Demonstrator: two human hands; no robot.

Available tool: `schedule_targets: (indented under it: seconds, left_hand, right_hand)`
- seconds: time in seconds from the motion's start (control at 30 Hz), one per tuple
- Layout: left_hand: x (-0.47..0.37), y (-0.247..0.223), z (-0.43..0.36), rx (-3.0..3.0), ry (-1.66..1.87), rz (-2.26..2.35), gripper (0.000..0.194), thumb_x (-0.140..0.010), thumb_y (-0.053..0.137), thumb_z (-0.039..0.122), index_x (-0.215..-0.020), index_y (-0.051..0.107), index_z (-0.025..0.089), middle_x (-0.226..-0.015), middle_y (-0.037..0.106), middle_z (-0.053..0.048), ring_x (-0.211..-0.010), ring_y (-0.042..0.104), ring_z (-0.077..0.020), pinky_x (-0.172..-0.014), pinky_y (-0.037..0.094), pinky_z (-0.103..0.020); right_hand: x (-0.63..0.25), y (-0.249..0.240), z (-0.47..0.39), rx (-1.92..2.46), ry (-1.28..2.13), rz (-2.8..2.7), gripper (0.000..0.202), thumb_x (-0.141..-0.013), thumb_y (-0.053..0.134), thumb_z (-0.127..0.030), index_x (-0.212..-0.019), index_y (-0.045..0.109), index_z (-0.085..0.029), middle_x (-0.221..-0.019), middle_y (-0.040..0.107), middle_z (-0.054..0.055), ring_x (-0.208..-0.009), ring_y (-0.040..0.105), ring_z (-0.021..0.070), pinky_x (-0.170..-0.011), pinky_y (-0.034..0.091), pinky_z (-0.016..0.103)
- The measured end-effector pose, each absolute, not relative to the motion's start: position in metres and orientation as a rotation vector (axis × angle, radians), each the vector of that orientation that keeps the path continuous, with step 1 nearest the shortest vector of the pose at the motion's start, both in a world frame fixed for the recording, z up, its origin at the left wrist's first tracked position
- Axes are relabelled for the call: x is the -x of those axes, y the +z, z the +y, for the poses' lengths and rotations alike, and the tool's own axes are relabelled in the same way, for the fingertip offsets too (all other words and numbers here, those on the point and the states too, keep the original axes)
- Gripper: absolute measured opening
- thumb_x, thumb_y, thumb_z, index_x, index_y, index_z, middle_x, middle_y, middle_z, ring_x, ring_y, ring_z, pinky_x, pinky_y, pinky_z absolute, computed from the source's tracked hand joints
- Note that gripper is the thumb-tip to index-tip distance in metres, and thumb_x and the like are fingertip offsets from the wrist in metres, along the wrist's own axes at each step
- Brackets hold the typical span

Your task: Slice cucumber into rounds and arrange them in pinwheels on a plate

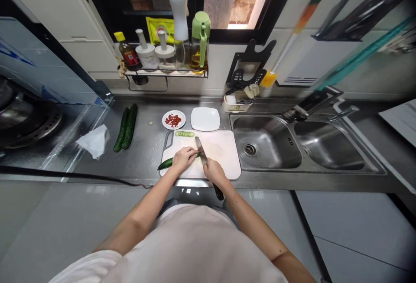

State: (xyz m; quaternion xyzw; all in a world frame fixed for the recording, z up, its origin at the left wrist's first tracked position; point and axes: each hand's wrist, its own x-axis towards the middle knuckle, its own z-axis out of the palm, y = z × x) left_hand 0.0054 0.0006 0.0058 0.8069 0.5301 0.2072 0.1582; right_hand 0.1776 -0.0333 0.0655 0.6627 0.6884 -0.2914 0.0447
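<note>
On the white cutting board lies a dark green cucumber, and my left hand is closed over it near its right end. My right hand grips a kitchen knife by its black handle, which sticks out below the fist. The blade stands at the cucumber's right end, close to my left fingertips. A row of cucumber slices rests along the board's top edge. Behind the board sit a white plate of chopped red pieces and a square white plate.
Two whole cucumbers and a crumpled white tissue lie left on the steel counter. A double sink borders the board's right side. Bottles and jars fill a wall rack at the back. A stove stands far left.
</note>
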Motion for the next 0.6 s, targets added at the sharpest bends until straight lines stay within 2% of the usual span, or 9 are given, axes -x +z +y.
schedule_targets:
  seconds: [0.37, 0.6]
  left_hand:
    - [-0.006, 0.006, 0.001, -2.276, 0.590, 1.535, 0.024, -0.093, 0.052, 0.031, -0.108, 0.070, 0.028, -0.105, 0.067, -0.003, -0.099, 0.058, -0.0167, -0.088, 0.048, -0.029]
    - [-0.005, 0.005, 0.003, -2.285, 0.633, 1.515, 0.024, -0.093, 0.051, 0.033, -0.107, 0.070, 0.028, -0.105, 0.067, -0.002, -0.098, 0.059, -0.0165, -0.087, 0.047, -0.028]
  right_hand:
    - [-0.187, 0.076, -0.059, -1.977, -0.916, 2.051, 0.025, -0.092, 0.039, -0.018, -0.102, 0.061, -0.013, -0.096, 0.070, 0.013, -0.087, 0.065, 0.0213, -0.064, 0.034, 0.026]
    - [-0.184, 0.073, -0.054, -1.981, -0.902, 2.054, 0.026, -0.091, 0.039, -0.018, -0.104, 0.061, -0.013, -0.101, 0.069, 0.015, -0.092, 0.065, 0.0236, -0.067, 0.037, 0.027]
